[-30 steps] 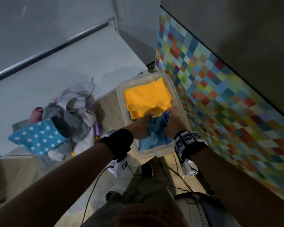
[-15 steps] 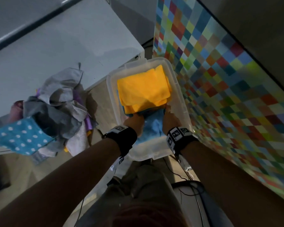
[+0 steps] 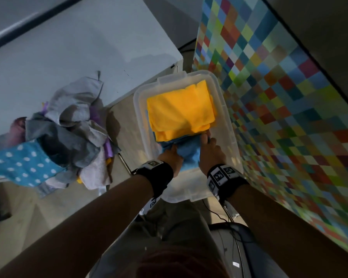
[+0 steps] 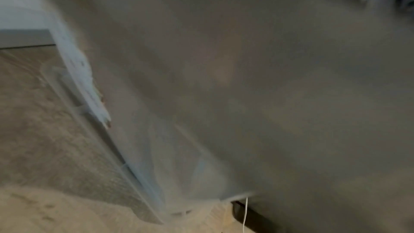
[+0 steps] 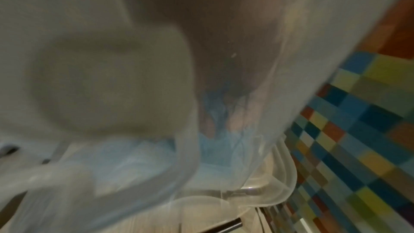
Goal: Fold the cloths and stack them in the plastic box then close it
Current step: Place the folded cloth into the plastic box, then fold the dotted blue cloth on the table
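A clear plastic box [image 3: 141, 121] stands open on the floor, with folded yellow cloths [image 3: 181, 107] stacked in its far part. A blue cloth [image 3: 189, 153] lies in the near part, its far edge under the yellow stack. Both hands are inside the box. My left hand [image 3: 170, 155] grips the blue cloth's left side, fingers buried in the fabric. My right hand [image 3: 209, 149] holds its right side. In the right wrist view my fingers [image 5: 237, 118] show blurred through the box wall [image 5: 112, 81], pinching the blue cloth [image 5: 215, 146]. The left wrist view is blurred, showing only the box rim [image 4: 89, 86].
A heap of unfolded grey and white cloths [image 3: 72, 125] with a blue polka-dot cloth [image 3: 22, 163] lies on the white table [image 3: 68, 47] to the left. A multicoloured checkered panel [image 3: 289, 117] runs close along the box's right side. Cables [image 3: 229, 217] hang below my wrists.
The bunched blue cloth has been lowered and flattened in the near part of the box. Both hands have moved down and forward with it, toward the yellow stack.
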`<state>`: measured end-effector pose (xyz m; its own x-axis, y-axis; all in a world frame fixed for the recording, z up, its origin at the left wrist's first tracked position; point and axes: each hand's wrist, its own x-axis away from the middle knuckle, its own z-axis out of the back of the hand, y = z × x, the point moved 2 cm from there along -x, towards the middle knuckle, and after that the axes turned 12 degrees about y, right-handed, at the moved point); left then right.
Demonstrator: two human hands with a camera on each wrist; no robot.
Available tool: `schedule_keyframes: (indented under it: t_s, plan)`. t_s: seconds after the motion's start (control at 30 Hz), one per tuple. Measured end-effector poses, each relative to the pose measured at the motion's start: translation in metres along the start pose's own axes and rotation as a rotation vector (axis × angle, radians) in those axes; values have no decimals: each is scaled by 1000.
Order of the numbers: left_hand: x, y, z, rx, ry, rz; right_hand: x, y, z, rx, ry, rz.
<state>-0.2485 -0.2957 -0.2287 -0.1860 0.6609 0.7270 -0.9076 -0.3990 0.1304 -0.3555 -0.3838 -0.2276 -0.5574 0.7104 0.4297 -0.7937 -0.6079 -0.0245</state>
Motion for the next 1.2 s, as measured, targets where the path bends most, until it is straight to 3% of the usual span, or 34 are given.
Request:
schedule_keyframes:
  t_s: [0.13, 0.27, 0.37, 0.47, 0.63, 0.87, 0.97, 1.13, 1.2]
  plan:
    - [-7, -4, -4, 33, 30, 9, -6, 9, -11, -23, -263, 29]
    - [-1, -2, 0, -95, 51, -36, -2, 6, -13, -50, -372, -41]
    - [7, -6, 8, -19, 21, -81, -6, 5, -3, -153, -276, -111]
    - [17, -11, 25, 122, 69, -76, -6, 0, 11, -178, -193, -28]
    - [40, -25, 53, 202, 196, -142, 7, -22, 37, -113, -327, 93]
    - [104, -51, 80, 287, 495, -260, 37, -57, 84, -48, -288, 215]
    - [140, -81, 75, 378, 650, -247, 61, -79, 95, -3, -245, 234]
    - [196, -158, 49, 430, 792, -138, 97, -144, 117, -73, -203, 219]
    - [217, -195, 35, 440, 828, -66, 111, -178, 126, -56, -55, 244]
